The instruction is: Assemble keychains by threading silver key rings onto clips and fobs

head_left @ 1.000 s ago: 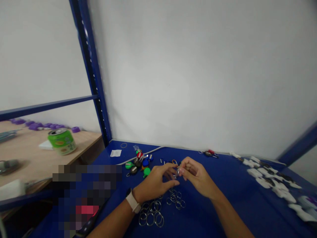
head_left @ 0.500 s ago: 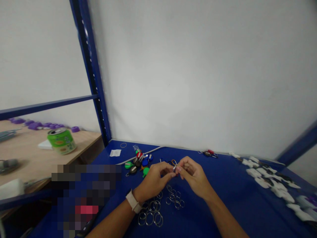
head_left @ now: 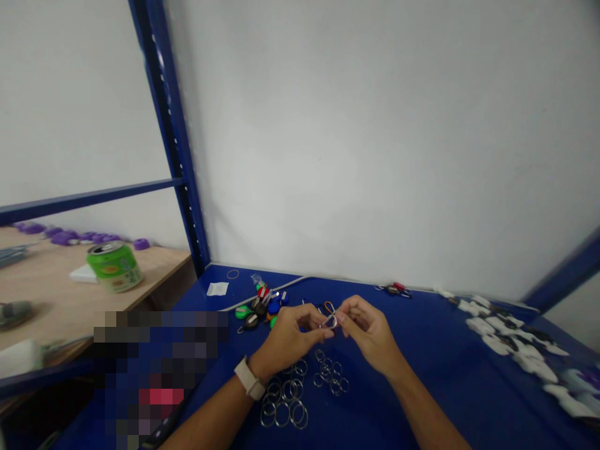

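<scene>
My left hand and my right hand meet above the blue table, both pinched on a small metal key ring held between their fingertips. A white watch sits on my left wrist. Just below the hands lie several loose metal rings in two clusters. Behind my left hand is a pile of coloured key fobs, green, blue, red and black.
White tags lie in rows at the right. A red and black piece rests by the wall. A white paper scrap and a single ring lie at the back left. A green can stands on the wooden bench beyond the blue post.
The hands have stayed together over the rings. The key ring between the fingertips has turned and now shows wider and flatter.
</scene>
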`<control>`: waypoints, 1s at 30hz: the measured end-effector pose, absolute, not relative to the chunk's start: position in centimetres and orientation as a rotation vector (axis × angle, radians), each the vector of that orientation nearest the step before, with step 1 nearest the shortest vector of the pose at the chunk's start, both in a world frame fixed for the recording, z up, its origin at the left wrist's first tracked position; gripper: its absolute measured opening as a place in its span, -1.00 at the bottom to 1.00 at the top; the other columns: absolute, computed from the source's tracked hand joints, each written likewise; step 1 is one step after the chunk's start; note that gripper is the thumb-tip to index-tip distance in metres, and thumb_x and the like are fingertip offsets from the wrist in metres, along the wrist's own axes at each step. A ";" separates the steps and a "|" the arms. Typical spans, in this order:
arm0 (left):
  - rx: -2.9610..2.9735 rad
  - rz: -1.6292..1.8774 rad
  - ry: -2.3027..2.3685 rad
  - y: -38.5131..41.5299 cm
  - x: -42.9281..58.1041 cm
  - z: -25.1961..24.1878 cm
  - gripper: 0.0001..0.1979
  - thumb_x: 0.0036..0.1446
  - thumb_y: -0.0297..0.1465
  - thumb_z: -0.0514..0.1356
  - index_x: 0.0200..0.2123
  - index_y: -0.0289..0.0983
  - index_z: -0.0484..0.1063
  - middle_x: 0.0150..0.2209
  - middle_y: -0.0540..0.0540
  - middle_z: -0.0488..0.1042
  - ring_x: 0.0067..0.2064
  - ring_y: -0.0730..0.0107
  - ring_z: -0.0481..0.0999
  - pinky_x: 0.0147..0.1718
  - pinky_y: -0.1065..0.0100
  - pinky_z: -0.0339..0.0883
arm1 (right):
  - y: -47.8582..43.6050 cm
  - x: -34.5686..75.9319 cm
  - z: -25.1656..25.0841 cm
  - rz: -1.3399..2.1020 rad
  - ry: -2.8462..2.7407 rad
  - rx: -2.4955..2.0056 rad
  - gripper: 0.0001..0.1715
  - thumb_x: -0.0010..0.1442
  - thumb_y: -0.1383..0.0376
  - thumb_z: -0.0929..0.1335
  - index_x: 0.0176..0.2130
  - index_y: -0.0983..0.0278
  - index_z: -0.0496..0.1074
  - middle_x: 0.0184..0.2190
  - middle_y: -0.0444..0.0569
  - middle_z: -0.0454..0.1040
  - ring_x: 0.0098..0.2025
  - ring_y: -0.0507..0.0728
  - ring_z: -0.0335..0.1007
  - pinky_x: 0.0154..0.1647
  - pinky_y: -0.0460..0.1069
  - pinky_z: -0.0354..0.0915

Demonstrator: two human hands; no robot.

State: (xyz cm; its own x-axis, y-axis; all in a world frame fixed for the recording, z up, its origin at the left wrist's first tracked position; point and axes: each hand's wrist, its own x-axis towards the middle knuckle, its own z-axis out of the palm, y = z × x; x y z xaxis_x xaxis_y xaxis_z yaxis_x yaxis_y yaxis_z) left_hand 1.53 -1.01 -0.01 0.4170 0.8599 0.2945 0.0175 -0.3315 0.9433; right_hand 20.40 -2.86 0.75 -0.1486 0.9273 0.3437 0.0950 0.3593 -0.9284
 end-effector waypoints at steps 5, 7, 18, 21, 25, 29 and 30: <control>1.743 1.033 0.772 -1.2 1.3 0.1 -0.82 0.08 -0.34 0.37 -0.38 -0.36 0.51 -0.50 -0.05 0.52 -0.47 0.43 0.46 -0.42 0.41 0.30 | -3.1 20.2 0.9 0.968 -1.532 -0.971 -0.66 0.23 0.06 0.41 -0.32 0.28 0.36 -0.50 -0.14 0.37 -0.50 -0.01 0.25 -0.47 -0.09 0.20; 1.770 1.033 0.758 -1.3 1.2 0.2 -0.83 0.09 -0.36 0.36 -0.39 -0.35 0.50 -0.50 -0.04 0.51 -0.46 0.44 0.44 -0.41 0.41 0.30 | -3.2 20.1 0.9 0.962 -1.538 -0.977 -0.66 0.24 0.06 0.41 -0.32 0.28 0.36 -0.51 -0.15 0.36 -0.50 -0.01 0.24 -0.47 -0.09 0.20; 1.756 1.072 0.755 -1.2 1.4 0.2 -0.78 0.07 -0.36 0.38 -0.22 -0.35 0.54 -0.49 -0.06 0.55 -0.49 0.40 0.52 -0.44 0.41 0.37 | -3.3 20.0 1.1 0.915 -1.538 -0.972 -0.67 0.25 0.07 0.40 -0.31 0.28 0.37 -0.50 -0.13 0.39 -0.51 -0.02 0.24 -0.48 -0.10 0.19; 1.765 1.075 0.731 -1.4 1.5 0.3 -0.80 0.12 -0.36 0.34 -0.20 -0.33 0.56 -0.39 -0.11 0.61 -0.49 0.40 0.55 -0.45 0.40 0.41 | -3.2 20.0 0.9 0.890 -1.514 -0.970 -0.67 0.24 0.06 0.40 -0.32 0.27 0.36 -0.51 -0.13 0.39 -0.52 -0.01 0.24 -0.49 -0.10 0.19; 1.853 1.087 0.725 -1.5 1.3 0.6 -0.88 0.19 -0.39 0.28 -0.24 -0.33 0.57 -0.36 -0.11 0.60 -0.42 0.39 0.57 -0.38 0.40 0.43 | -3.2 19.7 0.7 0.860 -1.502 -0.965 -0.68 0.25 0.07 0.40 -0.33 0.27 0.37 -0.52 -0.15 0.36 -0.52 -0.01 0.24 -0.49 -0.10 0.20; 1.979 1.084 0.735 -1.5 0.9 0.8 -0.88 0.21 -0.37 0.27 -0.29 -0.32 0.55 -0.35 -0.11 0.59 -0.33 0.35 0.55 -0.31 0.39 0.39 | -3.3 19.4 0.7 0.820 -1.533 -0.966 -0.69 0.26 0.08 0.39 -0.33 0.27 0.36 -0.51 -0.16 0.32 -0.50 -0.01 0.22 -0.48 -0.09 0.19; 1.997 1.083 0.735 -1.5 0.8 0.8 -0.87 0.21 -0.36 0.27 -0.30 -0.32 0.54 -0.33 -0.11 0.59 -0.32 0.35 0.54 -0.30 0.39 0.38 | -3.3 19.4 0.7 0.818 -1.542 -0.968 -0.69 0.27 0.08 0.38 -0.33 0.27 0.36 -0.51 -0.16 0.31 -0.50 -0.01 0.21 -0.48 -0.09 0.18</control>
State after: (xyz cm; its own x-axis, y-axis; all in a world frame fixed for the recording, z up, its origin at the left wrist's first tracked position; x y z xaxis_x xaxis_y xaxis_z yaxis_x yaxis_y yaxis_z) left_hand 0.81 -1.48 0.79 0.4804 0.7554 0.4457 0.1346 -0.5656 0.8136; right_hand 19.42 -3.33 0.71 -0.0800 0.9026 0.4230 0.1557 0.4305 -0.8891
